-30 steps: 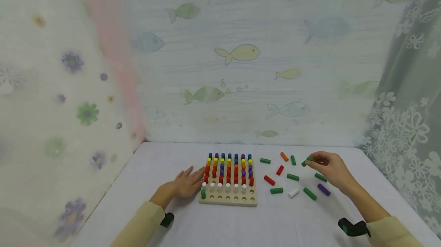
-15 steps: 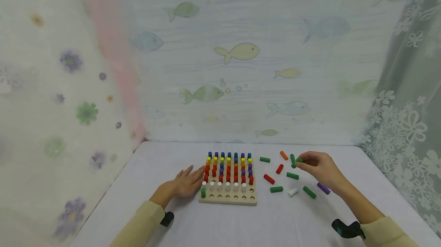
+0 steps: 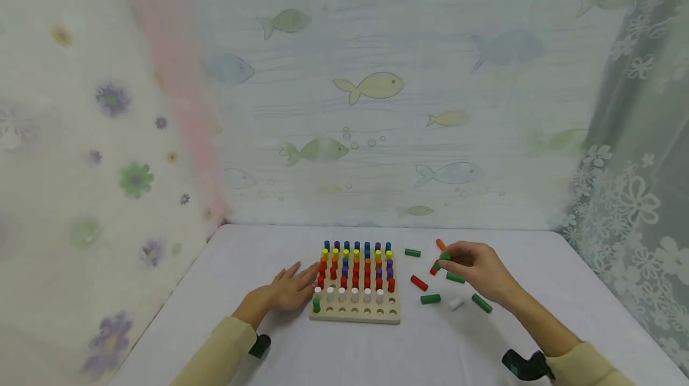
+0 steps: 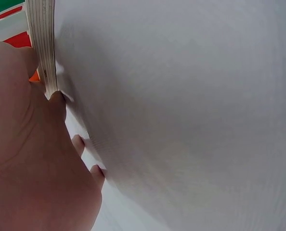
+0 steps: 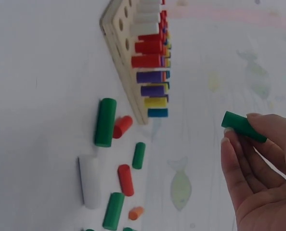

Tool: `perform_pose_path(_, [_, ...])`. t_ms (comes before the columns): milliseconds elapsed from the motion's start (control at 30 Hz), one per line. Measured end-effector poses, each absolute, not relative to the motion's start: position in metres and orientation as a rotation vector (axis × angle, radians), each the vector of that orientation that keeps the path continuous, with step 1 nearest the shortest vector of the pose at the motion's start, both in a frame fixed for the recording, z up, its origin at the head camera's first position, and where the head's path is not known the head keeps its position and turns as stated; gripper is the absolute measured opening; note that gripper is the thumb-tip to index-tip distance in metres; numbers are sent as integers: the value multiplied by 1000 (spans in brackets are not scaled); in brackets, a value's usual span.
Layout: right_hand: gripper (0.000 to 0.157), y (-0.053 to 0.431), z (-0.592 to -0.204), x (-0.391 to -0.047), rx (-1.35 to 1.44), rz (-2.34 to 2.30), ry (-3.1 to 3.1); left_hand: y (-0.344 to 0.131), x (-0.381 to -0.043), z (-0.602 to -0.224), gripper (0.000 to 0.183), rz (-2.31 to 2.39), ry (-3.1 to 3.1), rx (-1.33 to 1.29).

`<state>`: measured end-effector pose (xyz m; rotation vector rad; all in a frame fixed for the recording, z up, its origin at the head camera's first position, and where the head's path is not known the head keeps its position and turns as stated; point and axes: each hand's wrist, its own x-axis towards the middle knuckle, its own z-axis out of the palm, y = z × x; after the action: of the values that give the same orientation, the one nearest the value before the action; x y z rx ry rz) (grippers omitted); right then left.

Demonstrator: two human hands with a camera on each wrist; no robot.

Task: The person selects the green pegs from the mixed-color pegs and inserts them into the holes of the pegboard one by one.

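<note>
A wooden pegboard carries upright pegs in rows of blue, yellow, orange, red, purple and white. One green peg stands in its front left hole; the other front holes are bare. My left hand rests flat beside the board's left edge, fingers spread; in the left wrist view the thumb side lies against the board's edge. Over the loose pegs, my right hand pinches a green peg between thumb and fingertips, clear of the table in the right wrist view.
Right of the board lie loose pegs: a red peg, a white peg, an orange peg and several green ones, such as the green peg. A patterned cloth wall rises behind the table.
My right hand has moved left across the loose pegs, carrying the pinched green peg toward the board. The left hand has stayed beside the board.
</note>
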<state>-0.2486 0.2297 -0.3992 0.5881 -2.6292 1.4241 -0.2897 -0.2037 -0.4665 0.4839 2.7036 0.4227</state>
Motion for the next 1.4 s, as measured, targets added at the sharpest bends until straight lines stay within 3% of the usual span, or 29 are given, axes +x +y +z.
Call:
perform_pose_path(233, [13,214,-401,-244,649,1456,-2604,-203,-290,-469,61,418,2706,492])
perform_pose_path(867, [15,181,-415,-243,762,1443,-2645,-203,-292,-467,61,407,2708,501])
perform_pose_path(1400, [13,146,-426,-259,806,1412,-2641,-211,-313,-463,60,398,2695,536])
